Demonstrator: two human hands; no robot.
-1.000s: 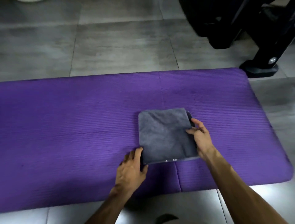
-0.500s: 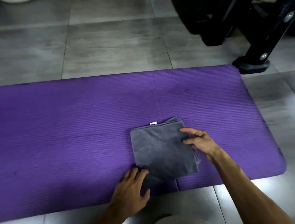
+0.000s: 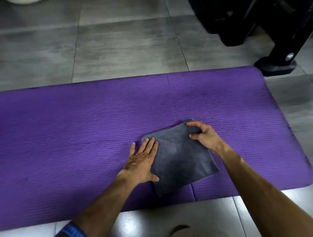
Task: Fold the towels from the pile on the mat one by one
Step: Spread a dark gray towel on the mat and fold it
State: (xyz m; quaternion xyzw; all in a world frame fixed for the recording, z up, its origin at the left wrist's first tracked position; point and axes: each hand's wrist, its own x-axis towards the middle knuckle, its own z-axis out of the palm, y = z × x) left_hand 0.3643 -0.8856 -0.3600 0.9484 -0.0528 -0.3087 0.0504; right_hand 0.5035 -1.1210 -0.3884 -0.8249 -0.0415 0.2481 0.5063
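Note:
A folded grey towel lies slanted on the purple mat, near the mat's front edge at centre right. My left hand lies flat with straight fingers along the towel's left edge, fingertips on the cloth. My right hand is at the towel's far right corner, with curled fingers and thumb pinching that corner. No pile of other towels shows in this view.
Grey floor tiles surround the mat. A black metal stand with a flat foot sits just past the mat's far right corner. A white object peeks in at the top left.
The towel has turned so its far edge slants up to the right. My left hand moved up from the front corner to the left edge. My right hand shifted to the far right corner.

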